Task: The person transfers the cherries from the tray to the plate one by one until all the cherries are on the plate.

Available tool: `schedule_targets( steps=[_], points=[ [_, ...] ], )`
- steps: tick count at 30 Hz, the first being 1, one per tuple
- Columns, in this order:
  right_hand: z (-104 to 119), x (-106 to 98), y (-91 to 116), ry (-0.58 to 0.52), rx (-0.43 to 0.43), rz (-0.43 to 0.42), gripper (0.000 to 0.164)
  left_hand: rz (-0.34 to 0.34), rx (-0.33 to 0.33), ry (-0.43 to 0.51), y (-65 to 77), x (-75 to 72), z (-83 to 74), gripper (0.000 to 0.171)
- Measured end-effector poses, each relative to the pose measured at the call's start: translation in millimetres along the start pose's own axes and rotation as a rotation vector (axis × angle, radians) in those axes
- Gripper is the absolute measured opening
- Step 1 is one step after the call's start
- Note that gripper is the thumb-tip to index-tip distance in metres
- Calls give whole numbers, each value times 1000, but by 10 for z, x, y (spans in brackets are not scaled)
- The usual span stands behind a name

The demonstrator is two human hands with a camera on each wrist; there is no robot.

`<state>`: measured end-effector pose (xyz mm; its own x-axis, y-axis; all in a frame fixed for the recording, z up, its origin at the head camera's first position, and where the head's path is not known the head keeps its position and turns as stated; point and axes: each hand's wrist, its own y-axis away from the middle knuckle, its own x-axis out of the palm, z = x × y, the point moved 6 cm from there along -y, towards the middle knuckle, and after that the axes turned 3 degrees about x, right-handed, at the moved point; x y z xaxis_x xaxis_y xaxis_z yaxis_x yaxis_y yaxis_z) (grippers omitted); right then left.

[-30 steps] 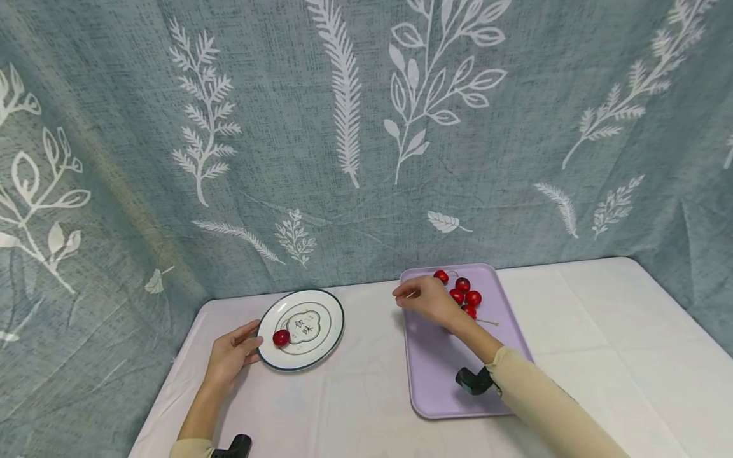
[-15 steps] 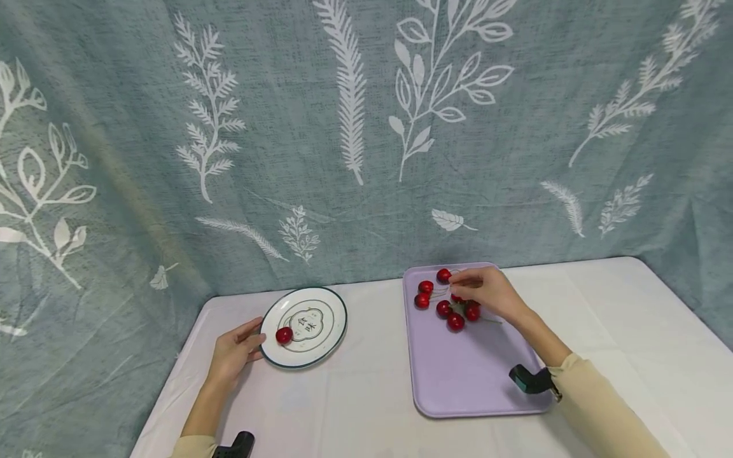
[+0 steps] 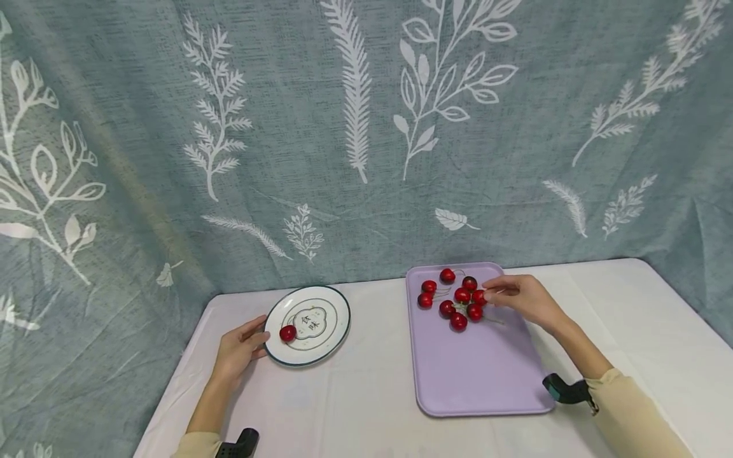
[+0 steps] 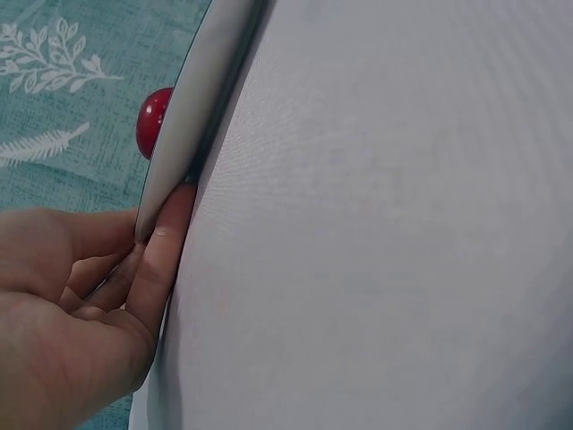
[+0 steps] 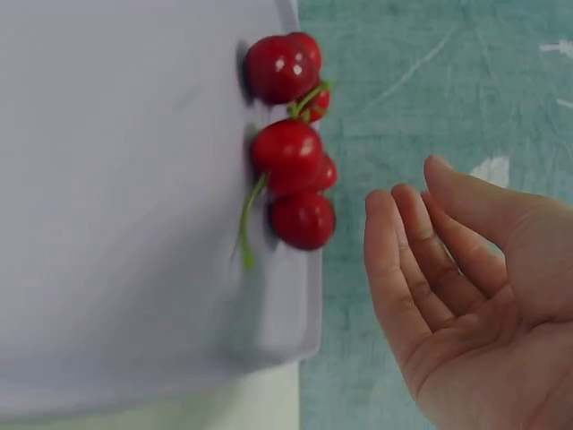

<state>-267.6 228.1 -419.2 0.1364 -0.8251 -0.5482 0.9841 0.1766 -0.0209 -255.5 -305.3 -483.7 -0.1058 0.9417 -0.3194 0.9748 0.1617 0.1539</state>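
My left hand (image 3: 237,350) grips the near-left rim of a white plate (image 3: 332,321) with a dark edge and printed lettering. In the left wrist view, thumb and fingers (image 4: 161,260) pinch that rim from both faces. One red cherry (image 3: 288,333) lies on the plate. Several red cherries (image 3: 458,322), some with green stems, are grouped in the far half of a lilac tray (image 3: 475,375). At the tray's right edge, beside the cherries, is my right hand (image 3: 529,300). The right wrist view shows its fingers (image 5: 385,260) loosely bent, thumb apart, with nothing between them.
A white cloth (image 3: 366,381) covers the table, with the plate on the left and the tray on the right. Behind the table hangs a blue-green curtain (image 3: 366,235) with white leaf prints. Black wrist cameras (image 3: 567,389) sit at both sleeves.
My right hand has moved from the tray's left edge across the cherries to its right side, uncovering more of them. The left hand stays at the plate; the head view has shifted slightly.
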Motion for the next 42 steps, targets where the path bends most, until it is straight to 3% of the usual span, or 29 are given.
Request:
schedule_targets(
  steps=[6, 9, 15, 21, 42],
  points=[
    [-28, -2, 145, 209, -113, -26, 25, 11, -8, -3, 7, 31, -7, 52],
    [-26, 41, 189, 254, -122, 1, 23, 8, -1, 6, 19, 19, -12, 52],
    [-180, 47, 198, 249, -73, 31, 24, 14, 21, 32, 4, 13, -2, 52],
    [-309, 65, 176, 204, -81, 68, 20, 8, 17, 36, 12, 4, 8, 51],
    [-214, 174, 155, 347, -116, 50, 9, -2, 15, 35, 24, 22, -35, 51]
  ],
)
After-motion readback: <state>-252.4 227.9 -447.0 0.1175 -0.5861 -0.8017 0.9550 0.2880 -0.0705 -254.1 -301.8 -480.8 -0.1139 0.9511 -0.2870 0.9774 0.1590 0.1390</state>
